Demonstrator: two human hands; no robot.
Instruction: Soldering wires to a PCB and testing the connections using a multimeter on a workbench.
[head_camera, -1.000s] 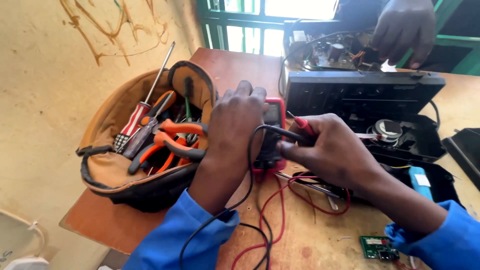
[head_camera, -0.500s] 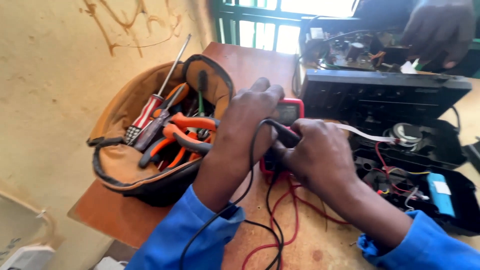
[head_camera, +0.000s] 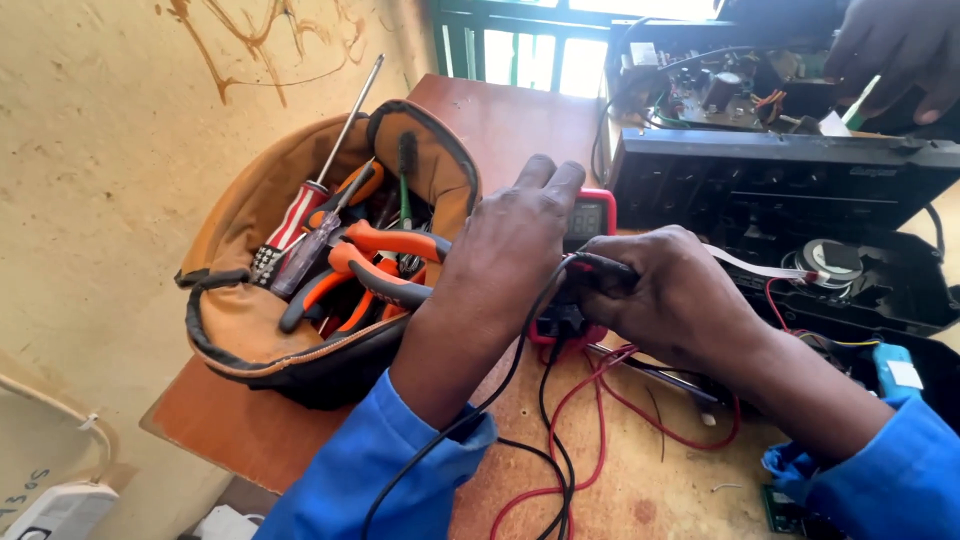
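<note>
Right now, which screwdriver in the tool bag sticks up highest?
The red-and-white striped screwdriver: its long metal shaft rises past the tool bag rim; the clear-handled screwdriver lies lower.

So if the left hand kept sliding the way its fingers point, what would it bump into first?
The left hand lies on the red multimeter, fingers pointing up the table. Going straight on, it would probably meet the black opened device casing first, though depth is hard to judge.

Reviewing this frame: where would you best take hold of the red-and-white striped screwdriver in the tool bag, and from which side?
Grip the striped screwdriver by its handle, coming from above on the wall side. The handle lies exposed near the tool bag rim and the shaft points up and out; the orange pliers crowd its other side.
</note>
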